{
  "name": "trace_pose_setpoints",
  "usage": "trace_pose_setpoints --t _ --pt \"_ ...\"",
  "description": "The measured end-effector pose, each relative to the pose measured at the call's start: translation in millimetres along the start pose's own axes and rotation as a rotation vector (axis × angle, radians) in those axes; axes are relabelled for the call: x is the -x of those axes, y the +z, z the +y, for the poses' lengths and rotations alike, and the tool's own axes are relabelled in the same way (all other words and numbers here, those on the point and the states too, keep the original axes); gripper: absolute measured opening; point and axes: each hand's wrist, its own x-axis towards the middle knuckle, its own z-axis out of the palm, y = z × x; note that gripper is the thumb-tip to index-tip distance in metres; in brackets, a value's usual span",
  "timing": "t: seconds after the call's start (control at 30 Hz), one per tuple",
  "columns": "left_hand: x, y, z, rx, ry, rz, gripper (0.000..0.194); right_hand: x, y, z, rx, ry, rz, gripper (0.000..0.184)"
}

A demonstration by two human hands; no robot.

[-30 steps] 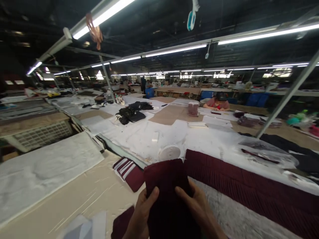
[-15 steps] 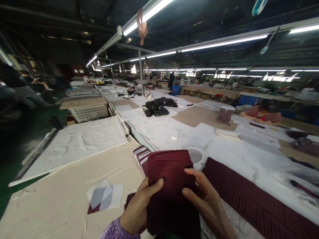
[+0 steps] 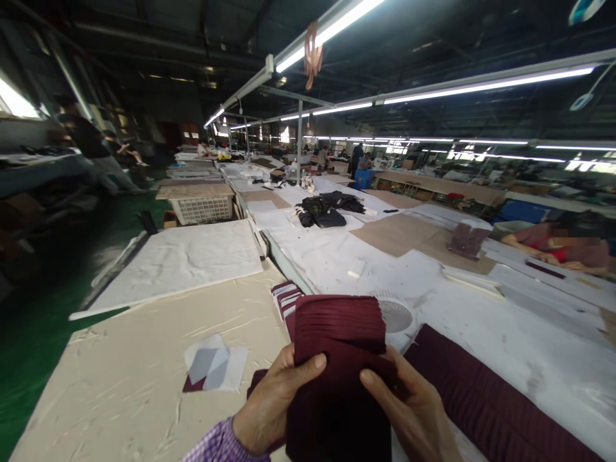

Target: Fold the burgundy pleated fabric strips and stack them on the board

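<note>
Between my hands is a stack of maroon fabric pieces [image 3: 339, 327], its upper edges fanned in thin layers. My left hand [image 3: 274, 398] grips the stack's left side, thumb lying on the front piece. On the right side, my right hand [image 3: 414, 401] pinches the front piece, thumb in front and fingers behind. That piece sits a little askew from the layers behind it. Just behind the stack lie maroon pieces with white strips [image 3: 287, 298]. A long row of overlapping maroon pieces [image 3: 500, 391] spreads to the right of my right hand.
White and grey sheets [image 3: 215, 366] with a maroon corner lie on the cream-covered table [image 3: 129, 378]. A round white fan [image 3: 395, 314] rests behind the stack. Dark garments [image 3: 322, 210] and a wrapped maroon bundle [image 3: 469, 240] sit farther back. Another person [image 3: 563, 247] leans over the table at right.
My view has swung left, bringing the green floor and more of the cream table into sight. The stack's top edges are now fanned, and my right hand has shifted the front piece askew.
</note>
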Motion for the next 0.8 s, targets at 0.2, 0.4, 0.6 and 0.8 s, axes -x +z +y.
trace_pose_setpoints --t 0.2,0.4,0.6,0.8 --pt "-2.0 -3.8 -1.1 -0.015 0.032 -0.031 0.021 -6.2 3.6 -6.3 0.095 -0.047 0.015 0.033" --pt "-3.0 -6.2 0.3 -0.027 0.044 -0.016 0.026 -9.4 6.2 -6.9 0.118 -0.042 0.006 0.029" --pt "-3.6 -7.3 0.5 0.006 0.027 0.039 0.019 -11.2 9.5 -1.9 0.203 -0.051 0.096 0.023" --pt "1.9 -7.4 6.4 0.009 0.007 0.040 0.022 -11.1 8.2 -0.8 -0.040 0.014 0.050 0.037"
